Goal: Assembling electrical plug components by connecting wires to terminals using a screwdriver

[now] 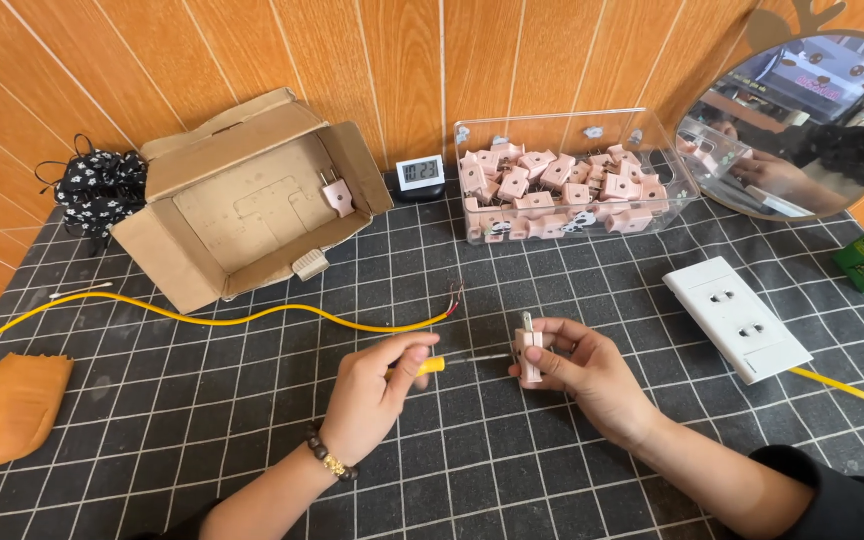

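My left hand (377,395) grips a small screwdriver (452,361) with a yellow handle, its thin shaft pointing right into a pink plug (529,347). My right hand (584,375) holds that plug upright, prongs up, just above the dark grid mat (202,420). A yellow cable (202,320) with bared wire ends lies just beyond my hands, its tip close to the plug.
An open cardboard box (252,200) with one pink plug stands at the back left. A clear bin (567,175) holds several pink plugs. A white double socket (737,318) lies to the right, a small clock (420,173) at the back, an orange pouch (7,410) left, a mirror (802,120) right.
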